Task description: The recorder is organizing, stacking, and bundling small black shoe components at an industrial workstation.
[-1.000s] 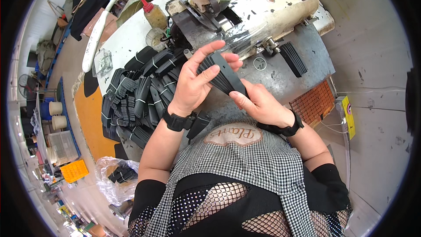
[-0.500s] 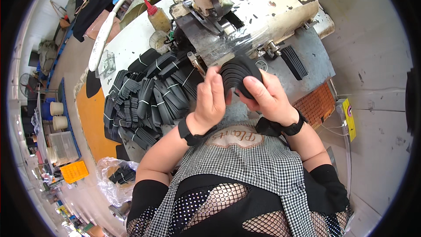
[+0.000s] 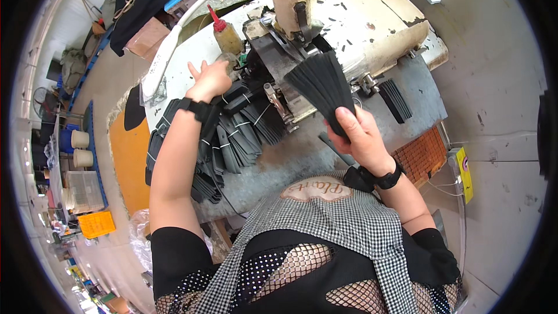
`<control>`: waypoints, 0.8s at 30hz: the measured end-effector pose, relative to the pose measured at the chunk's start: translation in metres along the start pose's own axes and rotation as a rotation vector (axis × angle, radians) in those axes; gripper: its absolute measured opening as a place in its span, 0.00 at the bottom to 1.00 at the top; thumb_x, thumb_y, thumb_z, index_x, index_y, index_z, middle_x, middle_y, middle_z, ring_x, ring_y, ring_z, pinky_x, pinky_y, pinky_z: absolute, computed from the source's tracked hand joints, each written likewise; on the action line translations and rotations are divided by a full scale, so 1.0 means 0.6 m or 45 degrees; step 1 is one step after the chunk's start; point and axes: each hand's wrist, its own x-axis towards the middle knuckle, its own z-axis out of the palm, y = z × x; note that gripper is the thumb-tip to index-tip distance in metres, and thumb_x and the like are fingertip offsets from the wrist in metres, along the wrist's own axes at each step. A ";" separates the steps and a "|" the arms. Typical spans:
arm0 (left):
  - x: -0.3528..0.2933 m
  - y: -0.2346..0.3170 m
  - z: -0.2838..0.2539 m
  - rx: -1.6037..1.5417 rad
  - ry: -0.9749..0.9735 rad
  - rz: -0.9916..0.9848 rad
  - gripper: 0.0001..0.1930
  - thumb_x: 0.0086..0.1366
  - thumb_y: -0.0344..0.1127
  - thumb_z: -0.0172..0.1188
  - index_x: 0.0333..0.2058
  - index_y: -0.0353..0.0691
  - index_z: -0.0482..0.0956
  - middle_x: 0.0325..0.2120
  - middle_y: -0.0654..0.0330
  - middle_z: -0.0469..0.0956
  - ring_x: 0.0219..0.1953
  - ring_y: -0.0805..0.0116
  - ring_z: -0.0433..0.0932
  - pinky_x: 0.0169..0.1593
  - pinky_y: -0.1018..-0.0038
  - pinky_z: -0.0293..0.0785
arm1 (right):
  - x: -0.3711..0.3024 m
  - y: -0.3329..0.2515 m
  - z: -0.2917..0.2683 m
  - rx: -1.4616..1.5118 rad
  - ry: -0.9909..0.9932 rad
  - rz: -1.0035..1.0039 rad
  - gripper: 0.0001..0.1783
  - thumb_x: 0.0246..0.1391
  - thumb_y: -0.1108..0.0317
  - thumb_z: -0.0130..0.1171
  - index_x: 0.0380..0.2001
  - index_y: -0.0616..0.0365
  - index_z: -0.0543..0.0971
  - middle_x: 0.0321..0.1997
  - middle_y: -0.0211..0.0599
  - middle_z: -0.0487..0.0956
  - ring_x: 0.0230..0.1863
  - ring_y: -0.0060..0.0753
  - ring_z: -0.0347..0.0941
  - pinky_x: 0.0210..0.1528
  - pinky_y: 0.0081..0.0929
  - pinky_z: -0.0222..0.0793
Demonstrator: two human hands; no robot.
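Note:
In my right hand (image 3: 361, 139) is a stack of flat black strips (image 3: 321, 84), pinched at its lower end and fanned out at the top. The fan hangs in front of the sewing-type machine (image 3: 289, 9). My left hand (image 3: 210, 80) reaches out beyond the bundled strips, its fingers spread. It is beside a small clear cup (image 3: 228, 63), which it partly hides; whether they touch I cannot tell. Below my left forearm lie many tied bundles of black strips (image 3: 235, 145). A loose black strip (image 3: 335, 147) lies on the table near my right hand.
A yellowish bottle (image 3: 226, 36) with a red nozzle stands left of the machine. Another stack of black strips (image 3: 395, 101) lies on the grey metal table (image 3: 429, 96) at the right. Black scraps dot the machine's pale bed (image 3: 372, 20). A white lamp arm (image 3: 174, 40) curves at the left.
My left hand has left the stack and moved far left toward the cup, opening its fingers. The stack, bent in both hands before, is now fanned straight in my right hand alone.

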 end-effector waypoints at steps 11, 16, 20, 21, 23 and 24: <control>-0.020 0.045 -0.040 0.319 0.103 0.046 0.10 0.50 0.30 0.58 0.33 0.39 0.80 0.33 0.58 0.80 0.43 0.51 0.76 0.59 0.41 0.52 | -0.003 -0.004 -0.012 -0.038 -0.086 0.042 0.17 0.65 0.53 0.44 0.31 0.55 0.69 0.17 0.22 0.66 0.15 0.11 0.56 0.16 0.13 0.51; -0.142 0.127 -0.097 -0.707 1.133 1.156 0.09 0.47 0.22 0.62 0.24 0.38 0.70 0.22 0.56 0.71 0.24 0.59 0.70 0.30 0.67 0.68 | 0.009 0.002 -0.014 -0.092 -0.071 0.134 0.19 0.64 0.52 0.45 0.31 0.57 0.70 0.17 0.23 0.66 0.14 0.11 0.55 0.15 0.13 0.49; -0.200 0.188 -0.092 -0.450 0.726 1.417 0.34 0.42 0.26 0.61 0.54 0.39 0.67 0.55 0.51 0.68 0.57 0.51 0.68 0.57 0.59 0.67 | 0.018 -0.003 0.005 -0.234 -0.123 0.251 0.19 0.64 0.51 0.45 0.29 0.55 0.71 0.17 0.21 0.67 0.15 0.10 0.56 0.16 0.13 0.52; -0.187 0.197 -0.066 -0.506 0.752 1.366 0.34 0.43 0.24 0.60 0.54 0.39 0.66 0.54 0.50 0.69 0.56 0.50 0.69 0.57 0.59 0.68 | 0.020 0.000 0.009 -0.239 -0.202 0.198 0.19 0.64 0.51 0.44 0.31 0.56 0.72 0.17 0.21 0.67 0.15 0.10 0.56 0.16 0.13 0.52; -0.168 0.206 -0.022 -0.761 0.850 1.225 0.31 0.45 0.22 0.59 0.52 0.37 0.69 0.51 0.49 0.72 0.51 0.49 0.73 0.55 0.60 0.71 | 0.030 0.000 0.008 -0.175 -0.240 0.271 0.19 0.64 0.51 0.44 0.32 0.56 0.72 0.17 0.21 0.66 0.15 0.10 0.56 0.16 0.13 0.51; -0.161 0.205 -0.018 -0.766 0.853 1.223 0.31 0.45 0.22 0.59 0.52 0.37 0.69 0.51 0.49 0.72 0.51 0.49 0.73 0.55 0.60 0.71 | 0.034 -0.001 0.006 -0.105 -0.266 0.340 0.19 0.64 0.52 0.44 0.32 0.57 0.72 0.17 0.21 0.66 0.15 0.10 0.55 0.16 0.12 0.51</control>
